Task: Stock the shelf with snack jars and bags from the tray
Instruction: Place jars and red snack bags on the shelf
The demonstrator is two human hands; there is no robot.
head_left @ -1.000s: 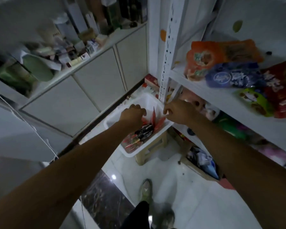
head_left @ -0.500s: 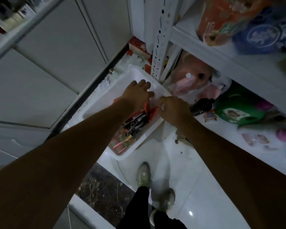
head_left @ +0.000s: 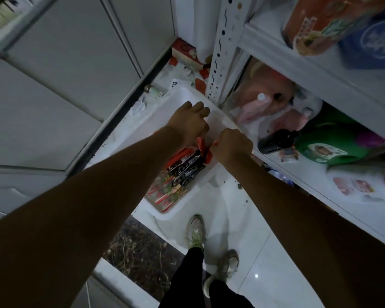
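Head view, looking straight down past both forearms. The white tray (head_left: 165,215) sits low by the foot of the shelf (head_left: 298,70), and both hands are inside it. My left hand (head_left: 190,123) has its fingers curled down over the far end of a red snack bag (head_left: 203,150), with red film poking out at the thumb side, so I read that as a grip. My right hand (head_left: 232,147) is balled tight and pinches the near corner of the same bag. The bag lies in the middle of the tray, between the two hands, on top of a stack of black-and-red packets (head_left: 185,165).

I'd judge the bag to be light, soft and crinkly, with slick film and nothing rigid in it. Squeezing the belly risks crushing what's inside, so the sealed edges are the place to hold, one in each hand, as I have it now. The film may slip from a pinch, so I should keep the lift level.

Above the tray, an orange bag (head_left: 316,25) and a blue bag (head_left: 373,41) already sit on the upper shelf. Lower down are a green bag (head_left: 329,150) and a dark bottle (head_left: 276,141). I can't see any jars in the tray from here.
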